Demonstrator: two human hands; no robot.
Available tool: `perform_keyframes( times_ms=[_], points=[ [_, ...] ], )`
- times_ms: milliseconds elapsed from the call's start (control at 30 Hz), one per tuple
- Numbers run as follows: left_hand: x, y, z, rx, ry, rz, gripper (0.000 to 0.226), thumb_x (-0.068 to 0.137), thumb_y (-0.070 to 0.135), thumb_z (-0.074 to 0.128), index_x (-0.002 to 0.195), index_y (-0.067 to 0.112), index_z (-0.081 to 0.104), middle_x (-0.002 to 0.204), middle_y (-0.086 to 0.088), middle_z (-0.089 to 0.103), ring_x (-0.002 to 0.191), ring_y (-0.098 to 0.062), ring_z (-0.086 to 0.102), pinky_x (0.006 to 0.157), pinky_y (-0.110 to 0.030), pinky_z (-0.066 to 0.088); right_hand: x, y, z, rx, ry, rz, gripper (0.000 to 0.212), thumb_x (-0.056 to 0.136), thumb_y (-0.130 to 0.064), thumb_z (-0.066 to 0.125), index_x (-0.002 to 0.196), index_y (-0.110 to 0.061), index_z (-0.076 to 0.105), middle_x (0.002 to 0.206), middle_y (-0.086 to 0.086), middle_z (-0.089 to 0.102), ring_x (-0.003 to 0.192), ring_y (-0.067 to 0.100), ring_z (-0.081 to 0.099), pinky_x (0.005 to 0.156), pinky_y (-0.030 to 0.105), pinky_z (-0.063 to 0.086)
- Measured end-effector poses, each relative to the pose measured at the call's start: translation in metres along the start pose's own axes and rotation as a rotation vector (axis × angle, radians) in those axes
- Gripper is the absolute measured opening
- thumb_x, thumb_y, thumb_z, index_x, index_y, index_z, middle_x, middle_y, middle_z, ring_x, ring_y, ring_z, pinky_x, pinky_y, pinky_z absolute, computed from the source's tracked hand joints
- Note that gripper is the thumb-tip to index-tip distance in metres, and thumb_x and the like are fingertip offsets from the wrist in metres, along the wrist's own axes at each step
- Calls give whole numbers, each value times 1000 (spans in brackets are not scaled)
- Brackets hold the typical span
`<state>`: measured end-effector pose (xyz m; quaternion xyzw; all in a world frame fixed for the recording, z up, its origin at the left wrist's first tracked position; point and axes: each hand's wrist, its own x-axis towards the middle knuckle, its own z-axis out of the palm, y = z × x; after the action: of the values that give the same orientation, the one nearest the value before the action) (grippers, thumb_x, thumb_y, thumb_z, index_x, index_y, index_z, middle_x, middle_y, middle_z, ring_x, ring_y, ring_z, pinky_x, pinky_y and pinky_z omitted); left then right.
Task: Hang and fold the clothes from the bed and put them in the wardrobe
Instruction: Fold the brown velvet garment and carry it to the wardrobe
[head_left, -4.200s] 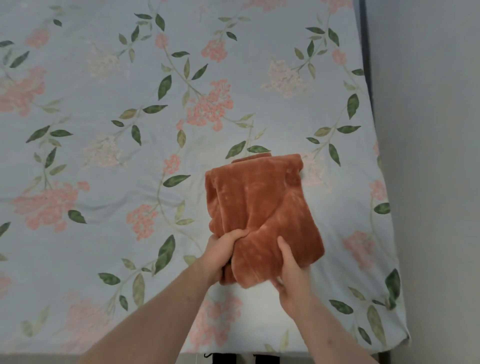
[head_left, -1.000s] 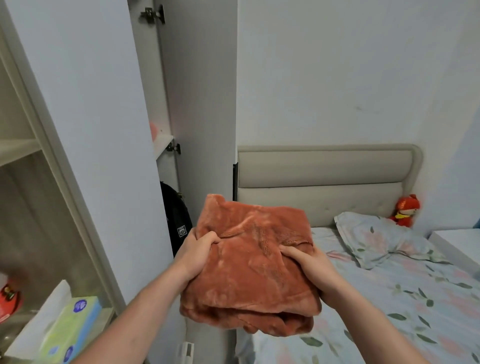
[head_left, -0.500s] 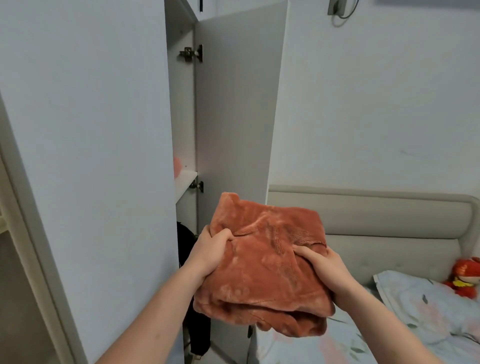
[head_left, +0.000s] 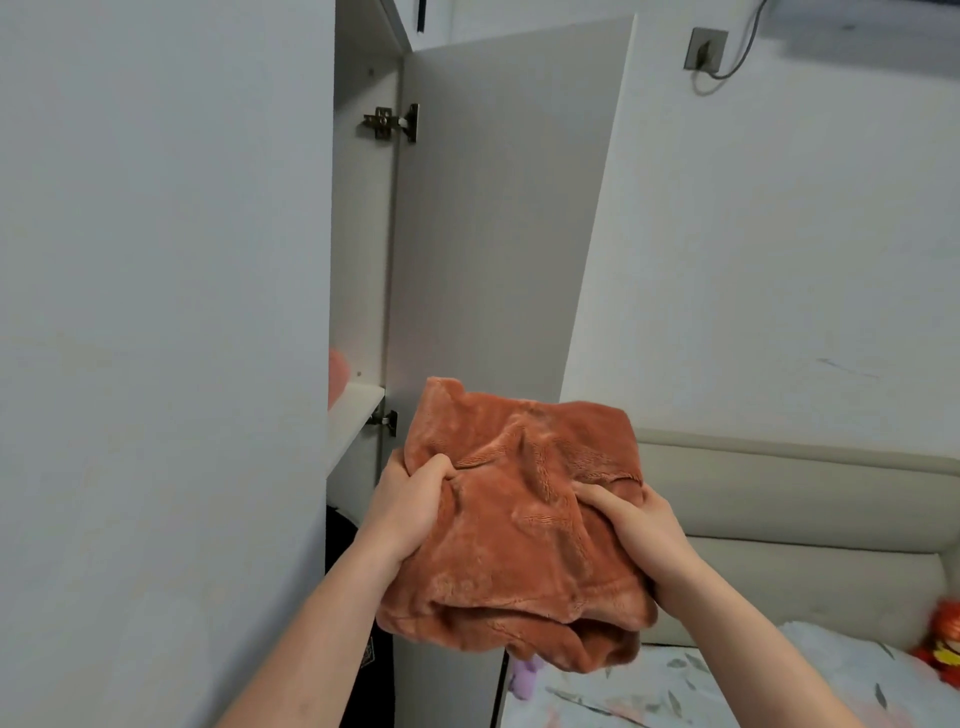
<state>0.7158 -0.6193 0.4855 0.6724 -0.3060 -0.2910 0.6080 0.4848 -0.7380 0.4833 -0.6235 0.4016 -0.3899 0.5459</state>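
Wardrobe shelf (head_left: 358, 410): white board seen through the open gap beside the wardrobe door (head_left: 498, 218). A pink rounded item (head_left: 336, 373) sits at its left edge, mostly hidden; identity cannot be told.

Bed (head_left: 675, 696): floral sheet at lower right, against a beige padded headboard (head_left: 789, 525). A red plush toy (head_left: 943, 642) lies at the right edge near the headboard. A small purple item (head_left: 524, 680) shows at the bed's left edge.

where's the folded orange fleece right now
In the head view the folded orange fleece is low and centre, gripped between the left hand and right hand, in front of the open wardrobe door, just right of the wardrobe shelf.
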Motion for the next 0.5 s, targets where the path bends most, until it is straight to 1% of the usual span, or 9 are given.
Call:
perform_keyframes(
  times_ms=[67,167,267,367,433,500],
  points=[
    [13,3,-1,-6,21,19,53,63,49,64,110,25,67,102,4,73,94,-18,69,73,-37,47,16,-5,5,-3,-14,-22,64,63,-52,96,116,-26,72,99,-8,81,89,15,79,88,41,61],
    [33,8,-4,3,61,41,52,60,49,64,105,24,69,95,6,75,93,-18,69,74,-38,47,42,-10,13,3,-52,-49,64,64,-52,95,117,-26,72,101,-9,81,91,13,78,88,40,61],
    [53,12,-2,22,93,45,44,61,48,65,101,32,70,90,14,76,92,-14,70,77,-37,50,71,-9,17,13,-95,-59,65,65,-54,95,120,-27,72,105,-8,80,95,15,78,92,43,61],
    [75,21,4,53,110,30,56,59,53,65,112,34,66,103,12,74,100,-16,68,93,-45,53,104,-9,19,28,-143,-68,66,65,-56,95,120,-29,72,106,-8,80,95,15,78,92,43,60],
    [91,27,5,77,136,30,58,59,55,63,114,35,63,107,12,73,101,-15,67,96,-47,52,127,-11,24,42,-158,-85,65,64,-57,95,119,-31,72,105,-10,80,94,13,78,91,42,60],
    [107,32,3,98,165,36,55,61,55,63,113,37,61,107,13,72,100,-14,67,96,-47,53,149,-11,32,62,-179,-102,67,61,-59,95,118,-34,71,105,-12,80,94,12,78,90,41,60]
  ],
)
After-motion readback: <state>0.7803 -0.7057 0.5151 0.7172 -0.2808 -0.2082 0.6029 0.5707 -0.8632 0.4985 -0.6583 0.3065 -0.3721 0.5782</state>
